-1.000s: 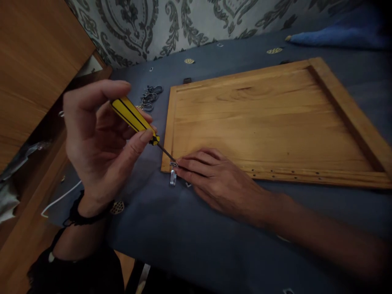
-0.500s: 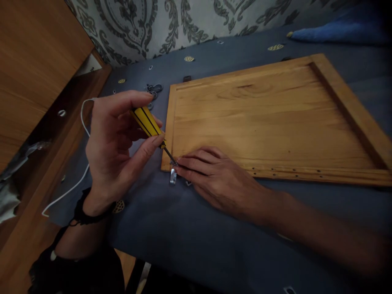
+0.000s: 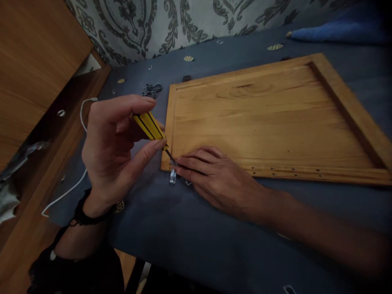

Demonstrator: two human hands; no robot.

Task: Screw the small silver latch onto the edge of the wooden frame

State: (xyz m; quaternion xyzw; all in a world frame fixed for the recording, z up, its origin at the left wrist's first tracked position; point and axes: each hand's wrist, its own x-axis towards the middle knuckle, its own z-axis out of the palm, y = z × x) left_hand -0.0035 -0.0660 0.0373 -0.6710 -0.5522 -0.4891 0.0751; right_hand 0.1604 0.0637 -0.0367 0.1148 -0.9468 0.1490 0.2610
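My left hand (image 3: 114,147) is wrapped round a yellow screwdriver with black stripes (image 3: 151,127). Its thin shaft slants down to the near left corner of a wooden framed panel (image 3: 263,118) that lies flat on a blue cloth. My right hand (image 3: 214,179) lies at that corner with its fingers together, pressing a small metal bracket (image 3: 173,175) against the panel's edge at the screwdriver's tip.
A heap of small metal hooks (image 3: 150,90) lies on the blue cloth (image 3: 190,228) beyond my left hand. A white cable (image 3: 82,122) runs along the cloth's left edge. Wooden furniture (image 3: 33,61) stands at the left, a patterned curtain (image 3: 159,24) behind, a blue fabric (image 3: 333,30) at far right.
My left hand with the screwdriver has shifted right and nearer the panel's corner, and the handle now stands steeper. My right hand has stayed on the bracket.
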